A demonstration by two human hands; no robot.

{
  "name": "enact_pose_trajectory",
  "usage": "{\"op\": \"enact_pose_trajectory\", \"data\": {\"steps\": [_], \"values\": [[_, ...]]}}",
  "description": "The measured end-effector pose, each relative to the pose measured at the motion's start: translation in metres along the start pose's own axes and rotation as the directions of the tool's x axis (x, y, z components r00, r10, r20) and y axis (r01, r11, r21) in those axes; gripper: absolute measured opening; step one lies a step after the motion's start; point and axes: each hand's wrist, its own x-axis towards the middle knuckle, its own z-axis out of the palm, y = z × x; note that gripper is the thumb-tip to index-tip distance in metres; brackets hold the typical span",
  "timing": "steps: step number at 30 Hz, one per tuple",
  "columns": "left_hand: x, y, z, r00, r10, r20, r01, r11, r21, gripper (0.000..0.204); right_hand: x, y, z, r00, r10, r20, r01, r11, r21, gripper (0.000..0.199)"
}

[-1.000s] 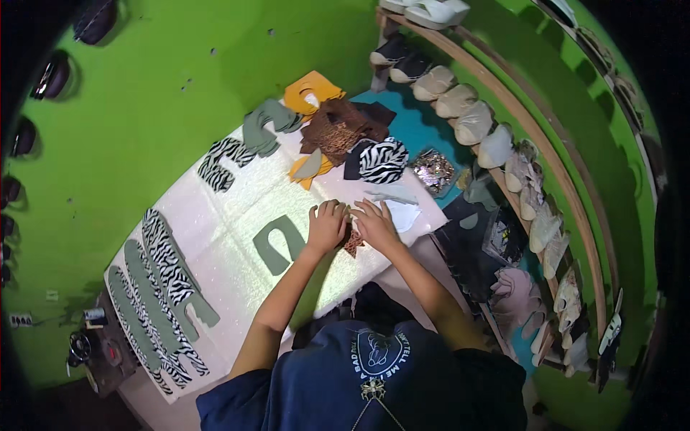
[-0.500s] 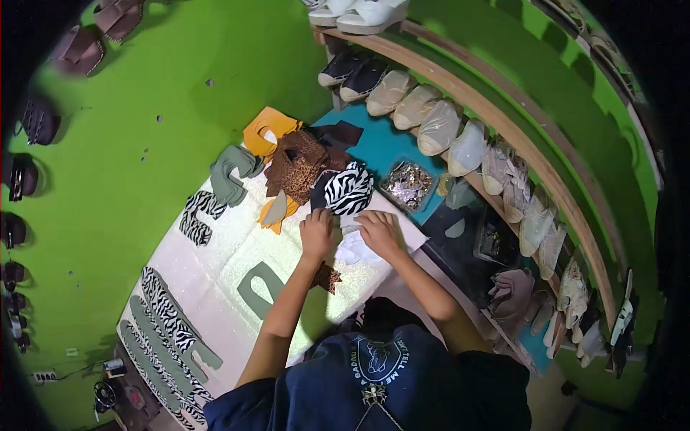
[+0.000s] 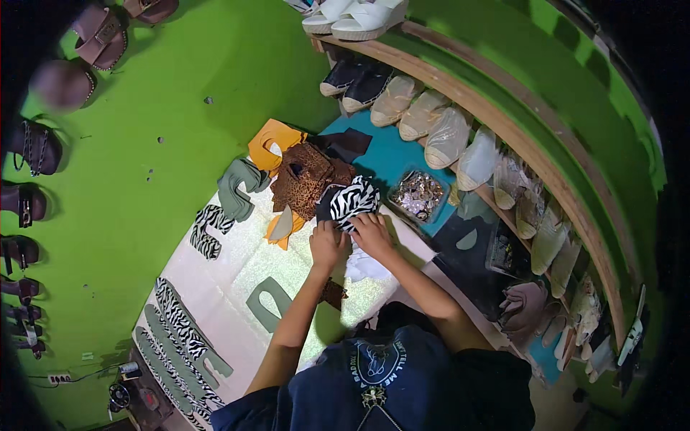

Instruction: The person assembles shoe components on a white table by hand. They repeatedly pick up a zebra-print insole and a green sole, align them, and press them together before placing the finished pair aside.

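A zebra-print fabric piece [image 3: 353, 201], black and white with a dark edge on its left, lies bunched in front of my hands. My right hand [image 3: 372, 233] has its fingers closed on the near edge of it. Just left of that, my left hand [image 3: 328, 246] is closed with fingertips curled down by the same edge; what they pinch is hidden. White cut pieces [image 3: 365, 266] lie under my right wrist. Behind the zebra piece is a pile of brown leopard-print pieces [image 3: 305, 179]. A yellow scrap [image 3: 285, 231] with a grey piece on it sits left of my left hand.
Green U-shaped pieces [image 3: 239, 188], zebra pieces [image 3: 208, 231] and a single green cutout [image 3: 269, 303] lie on the pale tabletop [image 3: 226, 280]. A clear box of metal fittings [image 3: 418, 195] stands at right, below the wooden rack [image 3: 496, 108] of shoes.
The view has shifted, so the table sits slightly lower and to the right. My right hand has gone from near the white pieces to the zebra-print piece's edge; my left hand stays close by.
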Motion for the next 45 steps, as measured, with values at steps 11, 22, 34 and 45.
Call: {"op": "enact_pose_trajectory", "data": {"steps": [11,22,34,45], "values": [[0.013,0.008,-0.005,0.992,-0.115,0.043,0.121,0.982,-0.144,0.023,-0.001,-0.005,-0.007,1.000,0.007,-0.013,-0.007,1.000,0.023,0.045],[0.001,0.042,-0.045,0.978,-0.185,0.097,0.208,0.834,-0.512,0.020,-0.013,-0.023,-0.034,0.984,0.156,-0.091,-0.151,0.987,0.056,0.031],[-0.042,0.004,-0.100,0.979,-0.123,-0.161,0.016,0.838,-0.546,0.029,-0.015,-0.056,-0.063,0.900,-0.397,-0.179,0.421,0.899,0.123,0.035],[-0.138,-0.077,-0.160,0.970,-0.243,0.015,0.211,0.808,-0.550,0.028,-0.005,-0.140,-0.023,0.741,-0.666,0.086,0.518,0.648,0.559,0.038]]}}
